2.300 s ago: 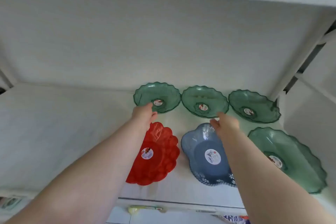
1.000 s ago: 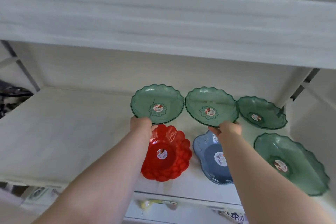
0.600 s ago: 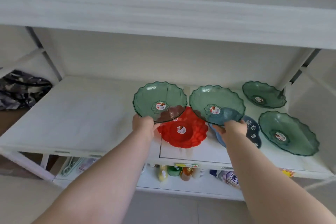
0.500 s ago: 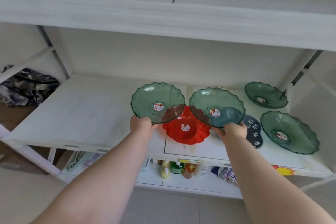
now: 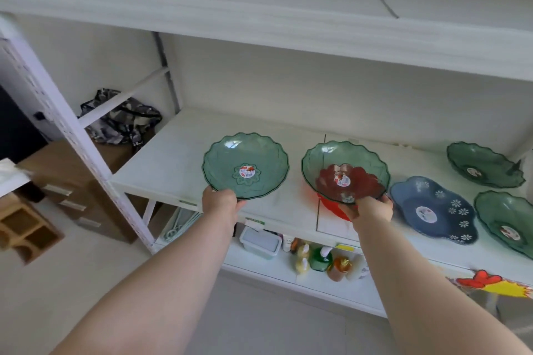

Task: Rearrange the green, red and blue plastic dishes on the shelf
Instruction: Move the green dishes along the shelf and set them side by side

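My left hand [image 5: 220,202] grips the near rim of a translucent green dish [image 5: 245,166], held tilted above the left part of the white shelf [image 5: 173,158]. A second green dish [image 5: 346,158] is held the same way by my right hand [image 5: 370,209]. The red dish [image 5: 334,207] lies on the shelf behind that second dish and shows through it. To the right on the shelf lie a blue flowered dish [image 5: 432,209] and two more green dishes, one at the back [image 5: 484,164] and one at the front edge [image 5: 507,222].
A shelf board [image 5: 259,23] hangs close overhead. The lower shelf holds bottles [image 5: 320,259] and a small tub [image 5: 259,241]. A white upright post [image 5: 66,130] stands at the left, with a dark bag [image 5: 121,118], brown boxes [image 5: 72,181] and a wooden crate [image 5: 26,228] beyond it.
Both hands have lifted their green dishes off the shelf's back row and carried them leftward and toward me. The view has pulled back and swung left.
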